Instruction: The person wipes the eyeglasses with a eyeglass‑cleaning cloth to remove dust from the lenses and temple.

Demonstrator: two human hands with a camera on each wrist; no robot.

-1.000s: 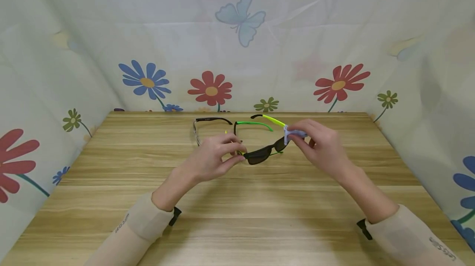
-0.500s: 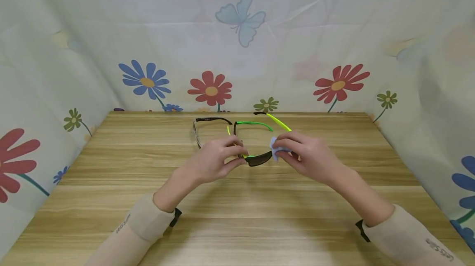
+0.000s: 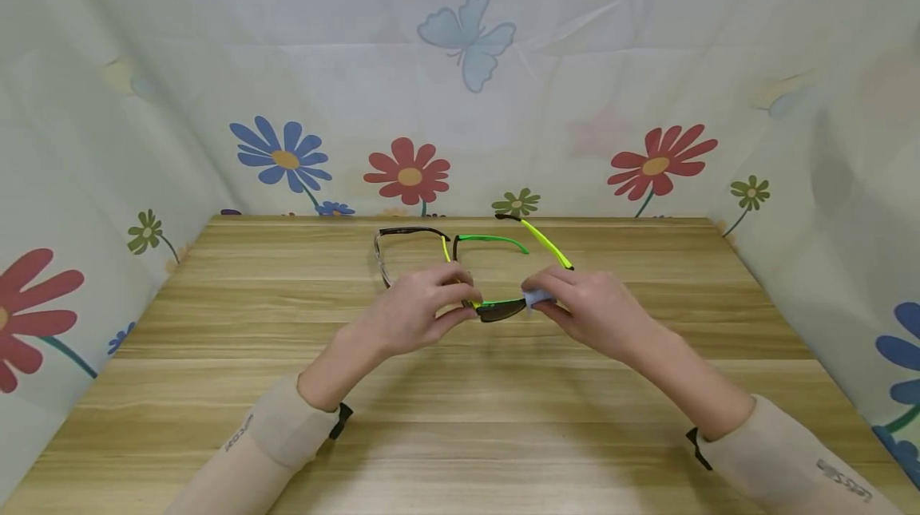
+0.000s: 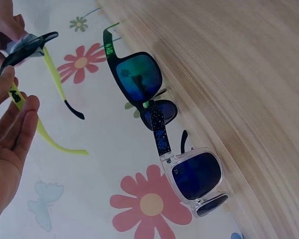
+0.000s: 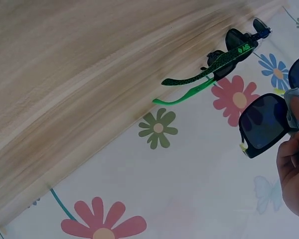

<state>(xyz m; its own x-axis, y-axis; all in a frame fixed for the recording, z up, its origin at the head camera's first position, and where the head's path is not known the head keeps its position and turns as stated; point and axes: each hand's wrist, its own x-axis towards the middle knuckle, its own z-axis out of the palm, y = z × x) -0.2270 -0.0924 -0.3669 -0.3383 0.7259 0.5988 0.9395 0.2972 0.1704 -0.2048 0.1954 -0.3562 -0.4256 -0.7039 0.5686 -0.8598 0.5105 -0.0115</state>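
Black-fronted sunglasses (image 3: 499, 310) with yellow temples are held above the table, lenses facing the person. My left hand (image 3: 424, 307) pinches them at one end, where the yellow temple (image 4: 16, 95) meets the front. My right hand (image 3: 592, 303) pinches a light blue cloth (image 3: 535, 297) against the front near the bridge, hiding the other lens in the head view. From the right wrist, one dark lens (image 5: 263, 119) shows beside the cloth, with the other lens beyond it.
Behind my left hand on the wooden table (image 3: 460, 435) stand green-templed sunglasses (image 4: 139, 77) with blue-green lenses. Clear-framed sunglasses (image 4: 197, 174) with dark temples sit beside them. A flower-printed curtain (image 3: 345, 84) encloses the table's back and sides.
My right hand has slid the cloth leftward from the far end of the sunglasses to near the bridge. The yellow temple on the right has swung slightly right. My left hand has barely moved.
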